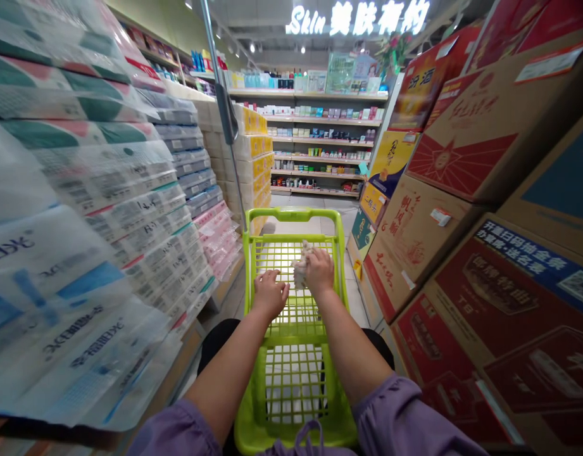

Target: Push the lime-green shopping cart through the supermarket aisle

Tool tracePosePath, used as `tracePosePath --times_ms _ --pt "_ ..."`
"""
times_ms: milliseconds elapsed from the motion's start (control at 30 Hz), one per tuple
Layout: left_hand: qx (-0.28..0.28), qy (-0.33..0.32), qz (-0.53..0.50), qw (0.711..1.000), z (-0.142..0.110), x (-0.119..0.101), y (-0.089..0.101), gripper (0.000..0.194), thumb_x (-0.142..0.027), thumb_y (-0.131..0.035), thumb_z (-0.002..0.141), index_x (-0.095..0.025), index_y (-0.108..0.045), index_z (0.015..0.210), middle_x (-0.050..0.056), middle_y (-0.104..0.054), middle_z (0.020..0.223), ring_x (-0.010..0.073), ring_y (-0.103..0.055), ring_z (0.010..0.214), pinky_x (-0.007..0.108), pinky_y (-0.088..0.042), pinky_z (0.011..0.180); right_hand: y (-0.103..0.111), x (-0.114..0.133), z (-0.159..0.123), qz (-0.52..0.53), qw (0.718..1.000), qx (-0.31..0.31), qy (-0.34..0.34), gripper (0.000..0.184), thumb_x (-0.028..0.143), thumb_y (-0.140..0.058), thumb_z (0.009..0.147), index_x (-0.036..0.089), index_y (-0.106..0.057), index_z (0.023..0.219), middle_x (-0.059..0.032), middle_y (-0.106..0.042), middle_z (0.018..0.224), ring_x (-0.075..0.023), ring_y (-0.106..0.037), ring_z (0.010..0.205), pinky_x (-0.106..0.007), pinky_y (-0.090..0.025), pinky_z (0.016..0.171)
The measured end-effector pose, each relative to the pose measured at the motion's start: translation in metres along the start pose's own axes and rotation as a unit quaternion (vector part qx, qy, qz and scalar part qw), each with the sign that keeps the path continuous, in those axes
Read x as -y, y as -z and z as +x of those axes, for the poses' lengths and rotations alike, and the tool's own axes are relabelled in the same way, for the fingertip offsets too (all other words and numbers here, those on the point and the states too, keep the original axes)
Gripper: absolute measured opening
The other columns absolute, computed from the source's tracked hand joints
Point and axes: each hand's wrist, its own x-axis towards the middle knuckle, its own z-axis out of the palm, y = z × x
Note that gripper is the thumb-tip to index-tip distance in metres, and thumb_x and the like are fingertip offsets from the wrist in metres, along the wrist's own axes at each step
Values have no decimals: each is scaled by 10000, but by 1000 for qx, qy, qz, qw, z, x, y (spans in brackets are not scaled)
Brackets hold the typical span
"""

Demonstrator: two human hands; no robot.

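Observation:
A light-coloured crumpled cloth (300,268) is bunched in my right hand (319,271), its fingers closed round it over the far part of a lime-green shopping basket (295,339). My left hand (270,294) hovers or rests above the basket's grid on the left side, fingers loosely curled and apart, with nothing visible in them. The basket stands upright between my knees, its green handle frame (295,214) at the far end and a grey metal pull rod (226,114) rising on the left. Whether the left fingers touch the grid I cannot tell.
Stacked tissue packs (144,209) in plastic line the left side. Cardboard liquor cartons (443,202) rise close on the right. Ahead, shelves of cosmetics (319,140) stand beyond the tiled floor, beneath a lit sign (360,18).

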Motion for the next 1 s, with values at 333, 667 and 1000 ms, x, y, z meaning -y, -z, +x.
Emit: tracePosePath --times_ms 333,667,1000 --pt "6 -6 6 1000 -1 1 2 298 -301 -506 890 -188 -754 768 139 -607 1245 306 -494 1201 514 -332 1005 -8 -10 -3 37 974 186 122 573 222 -572 844 152 -458 1401 -136 -310 1536 -285 -188 1450 -444 -221 1162" --pt "21 -12 59 998 5 1 10 322 -324 -470 895 -216 -758 797 115 -618 1249 280 -507 1184 469 -333 997 -26 -10 -3 102 994 -13 49 513 55 -477 834 179 -532 1329 -116 -411 1480 -219 -365 1375 -399 -344 1118" --pt "56 -25 130 990 9 3 3 295 -360 -485 868 -272 -764 906 67 -545 1350 292 -457 1253 437 -329 1018 -12 -8 -22 47 997 8 58 521 123 -559 806 243 -541 1313 -66 -365 1519 -241 -296 1407 -448 -298 1121"
